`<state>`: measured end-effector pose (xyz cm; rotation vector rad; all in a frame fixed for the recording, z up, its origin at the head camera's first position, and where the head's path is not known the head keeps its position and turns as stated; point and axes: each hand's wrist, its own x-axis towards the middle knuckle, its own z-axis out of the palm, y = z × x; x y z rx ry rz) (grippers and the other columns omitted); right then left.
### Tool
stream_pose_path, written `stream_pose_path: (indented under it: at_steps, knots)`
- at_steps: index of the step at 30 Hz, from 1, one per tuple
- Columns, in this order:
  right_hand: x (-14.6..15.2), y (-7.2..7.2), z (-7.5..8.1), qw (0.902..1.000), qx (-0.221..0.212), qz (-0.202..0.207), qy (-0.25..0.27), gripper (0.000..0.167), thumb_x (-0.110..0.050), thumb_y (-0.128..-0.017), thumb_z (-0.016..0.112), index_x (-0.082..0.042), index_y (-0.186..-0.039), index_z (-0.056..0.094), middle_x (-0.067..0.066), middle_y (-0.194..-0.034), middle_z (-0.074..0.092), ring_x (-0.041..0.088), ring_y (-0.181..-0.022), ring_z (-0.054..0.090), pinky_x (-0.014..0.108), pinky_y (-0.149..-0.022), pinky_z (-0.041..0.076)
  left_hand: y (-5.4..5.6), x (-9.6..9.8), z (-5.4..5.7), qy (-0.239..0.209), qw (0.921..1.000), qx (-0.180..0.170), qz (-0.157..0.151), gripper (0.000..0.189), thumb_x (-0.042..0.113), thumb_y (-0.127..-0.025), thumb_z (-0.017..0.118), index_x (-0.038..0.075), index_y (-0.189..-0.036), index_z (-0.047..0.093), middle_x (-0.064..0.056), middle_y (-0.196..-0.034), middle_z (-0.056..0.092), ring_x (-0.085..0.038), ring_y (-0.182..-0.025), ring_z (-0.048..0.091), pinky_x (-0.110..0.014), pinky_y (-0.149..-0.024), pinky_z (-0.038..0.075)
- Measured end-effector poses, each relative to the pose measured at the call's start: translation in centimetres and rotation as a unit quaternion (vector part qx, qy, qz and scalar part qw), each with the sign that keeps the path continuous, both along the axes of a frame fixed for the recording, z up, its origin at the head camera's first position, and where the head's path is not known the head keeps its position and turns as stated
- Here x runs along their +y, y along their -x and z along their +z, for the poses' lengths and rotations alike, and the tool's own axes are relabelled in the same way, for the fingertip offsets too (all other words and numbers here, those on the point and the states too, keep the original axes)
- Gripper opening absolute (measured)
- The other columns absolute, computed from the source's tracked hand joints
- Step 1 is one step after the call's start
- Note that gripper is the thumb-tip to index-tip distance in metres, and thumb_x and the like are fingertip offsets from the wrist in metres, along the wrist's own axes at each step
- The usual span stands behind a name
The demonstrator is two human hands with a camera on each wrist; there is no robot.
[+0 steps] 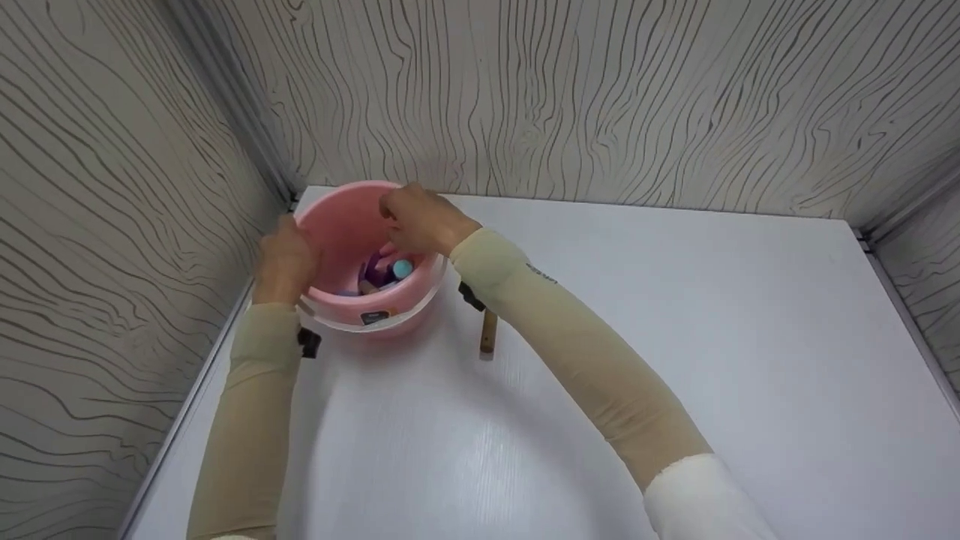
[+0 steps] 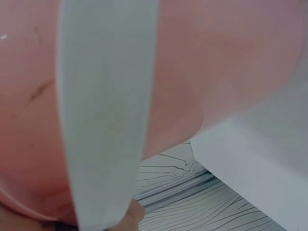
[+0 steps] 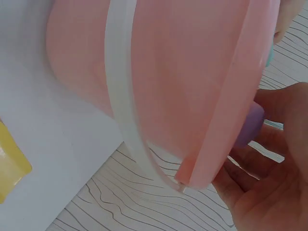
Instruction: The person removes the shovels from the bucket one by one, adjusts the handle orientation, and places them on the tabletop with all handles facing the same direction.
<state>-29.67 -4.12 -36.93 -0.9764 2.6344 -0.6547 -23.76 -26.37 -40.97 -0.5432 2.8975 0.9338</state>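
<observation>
- Pink bucket point(image 1: 360, 307) stands on the white table point(image 1: 675, 337) at its back-left corner, within reach of both arms. Can't tell if it touches the walls.
- Left hand point(image 1: 287, 259) is curled over the near-left rim, holding the bucket; likely steadying it against whatever the other hand does.
- Right hand point(image 1: 424, 217) is at the opposite side of the rim, fingers partly closed about a purple piece point(image 3: 251, 125). Looks like a loose pinch; can't tell how firm, or whether the fingers also bear on the rim.
- White handle point(image 1: 341, 325) hangs down round the front wall, so the mouth is unobstructed for hands.
- Inside, low down: a teal round piece point(image 1: 403, 268) among purple and pinkish bits, partly hidden by the near wall. The deep side presumably keeps loose stuff from rolling off.
- Brown stick-like thing point(image 1: 488, 332) lies on the table right of the bucket, partly under the right forearm, touched by neither hand.
- Yellow thing point(image 3: 12, 163) shows at the right wrist view's edge; can't tell what it is.
</observation>
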Motion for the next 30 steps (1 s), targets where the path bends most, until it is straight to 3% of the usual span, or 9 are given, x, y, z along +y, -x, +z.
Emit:
stream_pose_path:
  at_steps: [9, 18, 22, 24, 25, 27, 28, 29, 30]
  knots:
    - [-1.5, -0.4, -0.7, 0.9985, -0.046, -0.027, -0.015, 0.015, -0.005, -0.103, 0.067, -0.011, -0.116, 0.07, 0.005, -0.115, 0.069, 0.023, -0.105, 0.064, 0.034, -0.093, 0.058, 0.1, 0.3, -0.3, 0.002, 0.9999, -0.002, 0.011, 0.046, 0.029, -0.116, 0.028, -0.001, -0.15, 0.039, -0.025, -0.119, 0.061, -0.037, -0.1, 0.068, -0.048, -0.081, 0.061]
    - [-2.6, -2.0, -1.0, 0.9802, -0.122, -0.15, 0.043, 0.042, 0.002, -0.098, 0.069, -0.021, -0.131, 0.059, -0.002, -0.121, 0.064, 0.018, -0.114, 0.059, 0.036, -0.106, 0.054, 0.1, 0.2, -0.2, -0.014, 0.9997, -0.012, 0.014, 0.048, 0.03, -0.117, 0.026, -0.001, -0.151, 0.038, -0.024, -0.119, 0.061, -0.036, -0.1, 0.068, -0.046, -0.08, 0.06]
    - [-3.1, -2.2, -0.9, 0.9791, -0.117, -0.16, 0.047, 0.04, 0.004, -0.095, 0.069, -0.017, -0.128, 0.063, -0.004, -0.114, 0.061, 0.015, -0.11, 0.056, 0.031, -0.103, 0.051, 0.1, -0.2, 0.2, -0.004, 1.0, -0.006, 0.004, 0.049, 0.029, -0.116, 0.026, -0.003, -0.15, 0.038, -0.028, -0.121, 0.062, -0.04, -0.103, 0.069, -0.051, -0.083, 0.06]
    - [-2.8, -2.6, -1.2, 0.9529, -0.178, -0.169, 0.179, 0.032, 0.005, -0.097, 0.066, -0.014, -0.123, 0.062, -0.003, -0.107, 0.06, 0.014, -0.105, 0.055, 0.028, -0.099, 0.05, 0.1, -0.2, 0.2, -0.002, 1.0, -0.006, 0.0, 0.048, 0.029, -0.115, 0.027, -0.004, -0.15, 0.039, -0.029, -0.122, 0.062, -0.041, -0.103, 0.068, -0.052, -0.083, 0.059]
    - [-2.6, -2.9, -1.3, 0.9293, -0.216, -0.171, 0.246, 0.027, 0.005, -0.098, 0.065, -0.014, -0.117, 0.063, -0.004, -0.103, 0.059, 0.012, -0.101, 0.055, 0.026, -0.095, 0.05, 0.1, -0.2, 0.2, 0.0, 1.0, -0.005, -0.003, 0.048, 0.029, -0.115, 0.027, -0.004, -0.149, 0.039, -0.03, -0.121, 0.062, -0.041, -0.102, 0.068, -0.052, -0.083, 0.059]
    - [-2.1, -3.5, -1.7, 0.8233, -0.307, -0.138, 0.457, 0.027, 0.01, -0.1, 0.056, -0.014, -0.112, 0.061, -0.004, -0.097, 0.06, 0.011, -0.096, 0.056, 0.023, -0.091, 0.05, 0.1, -0.2, 0.2, -0.011, 0.9999, -0.006, -0.002, 0.05, 0.03, -0.116, 0.027, -0.003, -0.151, 0.037, -0.028, -0.12, 0.062, -0.039, -0.101, 0.068, -0.049, -0.08, 0.06]
    - [-1.8, -3.5, -2.2, 0.7668, -0.337, -0.081, 0.54, 0.032, 0.014, -0.099, 0.051, -0.014, -0.11, 0.059, -0.003, -0.096, 0.059, 0.012, -0.096, 0.056, 0.022, -0.089, 0.051, 0.1, -0.2, 0.2, -0.013, 0.9999, -0.006, -0.002, 0.05, 0.03, -0.116, 0.027, -0.003, -0.152, 0.037, -0.028, -0.12, 0.062, -0.038, -0.1, 0.068, -0.047, -0.079, 0.06]
    - [-1.5, -3.9, -2.1, 0.7258, -0.363, -0.064, 0.581, 0.031, 0.013, -0.099, 0.05, -0.016, -0.106, 0.059, -0.004, -0.093, 0.059, 0.011, -0.093, 0.057, 0.022, -0.087, 0.051, 0.1, -0.2, 0.1, -0.016, 0.9999, -0.006, 0.0, 0.051, 0.031, -0.116, 0.027, -0.002, -0.153, 0.036, -0.027, -0.12, 0.061, -0.037, -0.099, 0.068, -0.046, -0.077, 0.06]
    - [-1.4, -4.1, -2.1, 0.7141, -0.366, -0.05, 0.594, 0.032, 0.012, -0.099, 0.051, -0.018, -0.104, 0.059, -0.005, -0.092, 0.06, 0.009, -0.092, 0.058, 0.02, -0.086, 0.051, 0.1, -0.3, 0.1, -0.017, 0.9998, -0.007, 0.0, 0.051, 0.031, -0.116, 0.026, -0.002, -0.153, 0.036, -0.027, -0.119, 0.062, -0.036, -0.098, 0.068, -0.044, -0.076, 0.06]
